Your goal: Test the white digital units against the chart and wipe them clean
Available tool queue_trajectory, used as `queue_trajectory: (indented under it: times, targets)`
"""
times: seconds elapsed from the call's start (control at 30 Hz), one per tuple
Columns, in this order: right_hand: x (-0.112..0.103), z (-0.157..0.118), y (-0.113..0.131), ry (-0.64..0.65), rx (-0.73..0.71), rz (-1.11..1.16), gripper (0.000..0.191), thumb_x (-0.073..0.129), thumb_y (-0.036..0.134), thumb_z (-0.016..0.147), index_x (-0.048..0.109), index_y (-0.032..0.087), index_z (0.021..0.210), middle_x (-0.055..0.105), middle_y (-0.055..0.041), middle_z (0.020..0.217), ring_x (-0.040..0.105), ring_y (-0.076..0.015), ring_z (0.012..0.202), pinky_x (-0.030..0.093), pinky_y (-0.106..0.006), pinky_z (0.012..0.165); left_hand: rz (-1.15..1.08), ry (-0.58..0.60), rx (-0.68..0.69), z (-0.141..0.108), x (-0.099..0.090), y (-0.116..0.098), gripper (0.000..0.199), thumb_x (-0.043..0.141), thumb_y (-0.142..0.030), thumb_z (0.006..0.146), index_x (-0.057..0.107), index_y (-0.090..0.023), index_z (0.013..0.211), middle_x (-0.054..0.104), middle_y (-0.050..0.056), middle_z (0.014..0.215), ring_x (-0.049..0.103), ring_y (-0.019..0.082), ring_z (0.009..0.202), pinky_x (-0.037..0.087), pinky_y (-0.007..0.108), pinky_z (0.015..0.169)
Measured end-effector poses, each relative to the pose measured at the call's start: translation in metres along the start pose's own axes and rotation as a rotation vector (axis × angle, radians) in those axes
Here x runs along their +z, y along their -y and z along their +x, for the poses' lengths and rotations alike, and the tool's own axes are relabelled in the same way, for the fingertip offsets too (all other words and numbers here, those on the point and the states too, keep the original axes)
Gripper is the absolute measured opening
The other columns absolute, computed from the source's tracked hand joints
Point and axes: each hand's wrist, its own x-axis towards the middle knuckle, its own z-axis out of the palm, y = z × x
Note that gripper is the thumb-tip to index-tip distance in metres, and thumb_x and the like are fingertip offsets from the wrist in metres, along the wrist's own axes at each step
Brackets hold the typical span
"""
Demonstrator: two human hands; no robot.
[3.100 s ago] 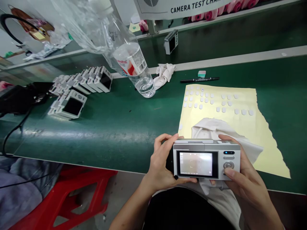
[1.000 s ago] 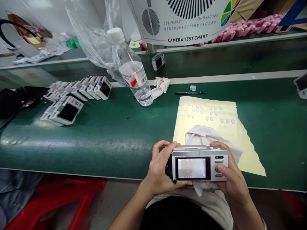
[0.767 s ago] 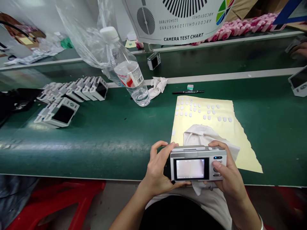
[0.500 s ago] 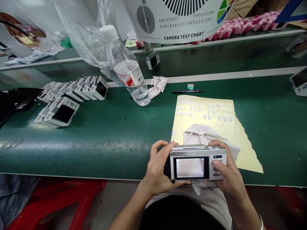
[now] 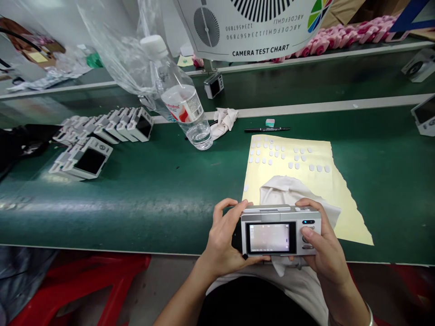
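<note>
Both my hands grip a silver compact digital camera (image 5: 280, 231) from its short ends, with its lit screen facing me. My left hand (image 5: 224, 240) wraps the left end, and my right hand (image 5: 322, 240) holds the right end, its thumb beside the round control buttons. Just beyond the camera, a crumpled white cloth (image 5: 288, 190) lies on a torn yellow backing sheet (image 5: 350, 213). Rows of small white round pads (image 5: 282, 156) are stuck to that sheet. The camera hides the sheet's near part.
A green work mat (image 5: 136, 194) carries a water bottle (image 5: 181, 99), a rag (image 5: 224, 122), a black marker (image 5: 267, 130) and several stacked cameras (image 5: 105, 129). A camera test chart (image 5: 254, 27) stands behind. A red stool (image 5: 78, 285) sits below the near edge.
My view has levelled and shifted since the oldest frame, bringing the test chart fully in. My grip on the camera looks unchanged. A co-worker's hand at the upper right has gone.
</note>
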Motion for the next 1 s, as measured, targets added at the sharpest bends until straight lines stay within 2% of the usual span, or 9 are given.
queue_trajectory:
  times: [0.23, 0.4, 0.53, 0.83, 1.0]
  targets:
    - [-0.0003, 0.0006, -0.0008, 0.024, -0.001, -0.016, 0.042, 0.061, 0.039, 0.078, 0.037, 0.034, 0.112, 0.05, 0.001, 0.074, 0.05, -0.0144, 0.045, 0.041, -0.026, 0.03, 0.003, 0.011, -0.014, -0.001, -0.0006, 0.0002, 0.085, 0.068, -0.059, 0.069, 0.038, -0.012, 0.133, 0.065, 0.013, 0.105, 0.054, 0.027, 0.101, 0.048, 0.042, 0.088]
    - [-0.0003, 0.0002, -0.0001, -0.007, 0.017, 0.019, 0.046, 0.066, 0.04, 0.074, 0.04, 0.034, 0.111, 0.048, 0.0018, 0.072, 0.049, -0.0136, 0.045, 0.043, -0.025, 0.031, 0.001, 0.002, -0.005, -0.0007, 0.0002, 0.0007, 0.087, 0.068, -0.06, 0.067, 0.038, -0.011, 0.133, 0.064, 0.013, 0.105, 0.052, 0.027, 0.102, 0.049, 0.041, 0.088]
    - [-0.0017, 0.0002, 0.0004, 0.05, 0.031, 0.111, 0.048, 0.065, 0.045, 0.071, 0.042, 0.032, 0.111, 0.051, 0.0011, 0.074, 0.052, -0.0138, 0.046, 0.047, -0.026, 0.036, 0.007, 0.017, -0.017, -0.0004, 0.0001, 0.0005, 0.088, 0.07, -0.059, 0.066, 0.038, -0.012, 0.133, 0.064, 0.013, 0.105, 0.05, 0.027, 0.103, 0.049, 0.04, 0.087]
    - [-0.0029, 0.002, -0.0008, 0.059, 0.014, 0.048, 0.039, 0.056, 0.045, 0.08, 0.042, 0.032, 0.113, 0.05, 0.0021, 0.075, 0.052, -0.0131, 0.044, 0.047, -0.025, 0.035, 0.03, 0.041, -0.053, -0.0003, -0.0013, -0.0008, 0.089, 0.067, -0.064, 0.066, 0.037, -0.013, 0.133, 0.063, 0.013, 0.105, 0.052, 0.028, 0.102, 0.049, 0.042, 0.086]
    - [-0.003, 0.0028, -0.0025, 0.052, 0.013, 0.079, 0.039, 0.057, 0.043, 0.08, 0.043, 0.032, 0.114, 0.051, 0.0025, 0.076, 0.053, -0.0123, 0.045, 0.047, -0.023, 0.035, 0.026, 0.045, -0.05, 0.0, -0.0018, -0.0009, 0.088, 0.069, -0.059, 0.067, 0.037, -0.013, 0.134, 0.063, 0.012, 0.106, 0.051, 0.028, 0.102, 0.048, 0.042, 0.087]
